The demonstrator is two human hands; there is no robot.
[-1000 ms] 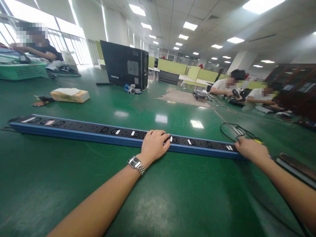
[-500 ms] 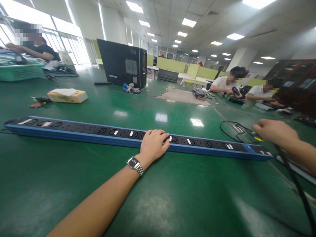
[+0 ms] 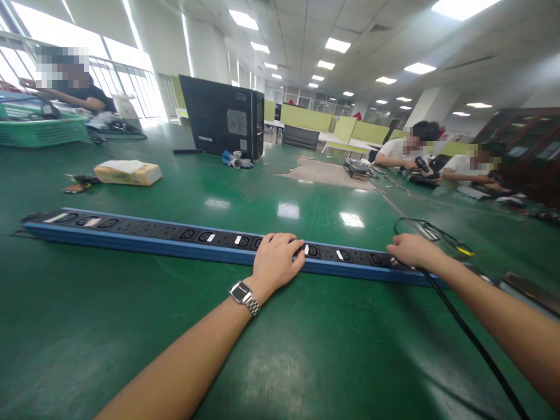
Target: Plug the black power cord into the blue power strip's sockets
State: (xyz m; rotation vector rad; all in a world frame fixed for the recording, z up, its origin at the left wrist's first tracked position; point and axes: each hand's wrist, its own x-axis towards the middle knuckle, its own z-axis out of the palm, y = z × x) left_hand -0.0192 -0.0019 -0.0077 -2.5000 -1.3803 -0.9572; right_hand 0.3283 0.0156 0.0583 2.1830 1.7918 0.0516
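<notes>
A long blue and black power strip (image 3: 149,229) with a row of sockets and white labels lies across the green table. My left hand (image 3: 279,261), wearing a watch (image 3: 244,296) on its wrist, lies over the strip's middle with fingers curled across its far edge. Closed in a fist, my right hand (image 3: 413,252) is over the strip's right part, with a black power cord (image 3: 472,338) running from it down toward the lower right. The end of the cord is hidden inside the fist. I cannot tell whether it touches a socket.
Behind the strip stand a tissue pack (image 3: 128,172), a black computer case (image 3: 221,116) and blue-grey gloves (image 3: 237,160). A green basket (image 3: 48,131) is at far left. Another cable (image 3: 433,227) lies beyond my right hand, and a dark flat object (image 3: 531,297) lies at right. Other people sit farther back.
My right hand has moved left with the cord, from beyond the strip's right end to above its right-hand sockets. My left hand stays on the strip. The view has shifted slightly.
</notes>
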